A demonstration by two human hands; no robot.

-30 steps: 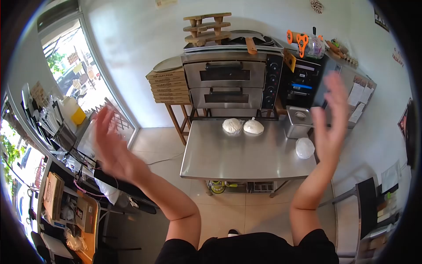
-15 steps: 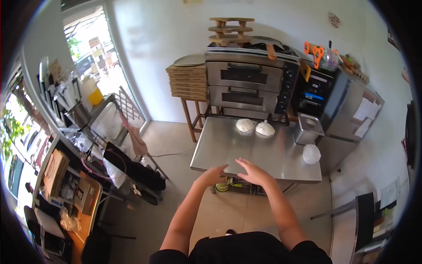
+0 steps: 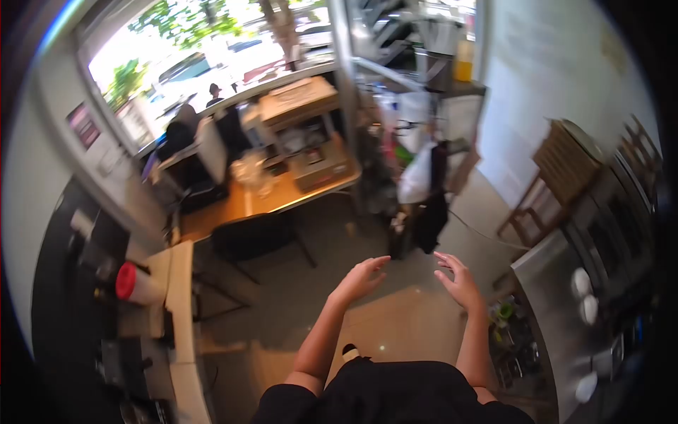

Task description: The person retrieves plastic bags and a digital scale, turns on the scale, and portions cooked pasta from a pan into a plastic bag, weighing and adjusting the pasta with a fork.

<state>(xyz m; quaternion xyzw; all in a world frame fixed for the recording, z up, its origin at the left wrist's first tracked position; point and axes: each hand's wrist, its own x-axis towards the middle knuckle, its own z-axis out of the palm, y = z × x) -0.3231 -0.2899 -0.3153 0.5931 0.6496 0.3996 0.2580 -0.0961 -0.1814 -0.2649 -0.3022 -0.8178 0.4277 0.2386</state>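
Closest in, beyond a black shirt (image 3: 388,392), the left hand (image 3: 360,280) and the right hand (image 3: 459,283) are held out over the floor (image 3: 395,318) with a gap between them. Their fingers (image 3: 381,261) are loosely spread and slightly bent, free of any hold and touching nothing.

To the right is a steel surface (image 3: 547,283) bearing three pale bundles: a first bundle (image 3: 581,283), a second bundle (image 3: 589,309) just beside it, and a third bundle (image 3: 585,388) well apart from that pair. The right hand is the nearer one to them. I'd judge them soft and moderately heavy, yielding to a squeeze, perhaps slippery on the outside; cupping each low around its sides looks safer than pinching its top. They appear white, rounded and smooth-edged (blur hides whether anything wraps them). Under that surface, a green item (image 3: 503,311) sits among dark, indistinct things.

Farther off, a dark chair (image 3: 258,237) stands before a wooden surface (image 3: 236,201), which carries a crumpled plastic bag (image 3: 254,173) and a cardboard box (image 3: 321,166). Beyond everything, foliage (image 3: 187,20) shows brightly through the window.
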